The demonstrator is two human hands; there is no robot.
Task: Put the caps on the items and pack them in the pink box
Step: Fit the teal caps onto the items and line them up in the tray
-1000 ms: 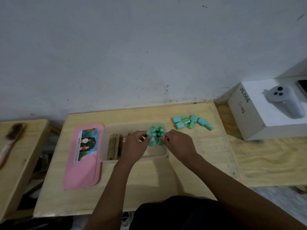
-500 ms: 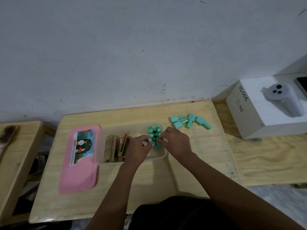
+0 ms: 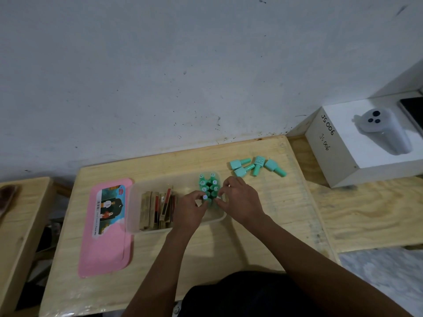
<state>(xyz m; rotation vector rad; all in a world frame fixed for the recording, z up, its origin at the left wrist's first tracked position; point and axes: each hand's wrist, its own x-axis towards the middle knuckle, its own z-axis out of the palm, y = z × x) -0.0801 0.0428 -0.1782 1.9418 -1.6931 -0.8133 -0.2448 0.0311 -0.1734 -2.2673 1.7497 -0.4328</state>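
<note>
left hand [image 3: 191, 208]: fingers curled, fingertips pinched | right hand [image 3: 240, 200]: fingers curled, fingertips pinched | both forearms extended forward, hands close together

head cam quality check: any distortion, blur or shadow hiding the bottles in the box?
Head view: wide-angle bend, the table edges splay outward; soft overall, so the cap stickers on the upright teal bottles are unreadable; soft, even light with no glare; faint shadows under both arms, none hiding the bottles; left hand and right hand cover the nearest two bottles' bodies inside the clear box.
</note>
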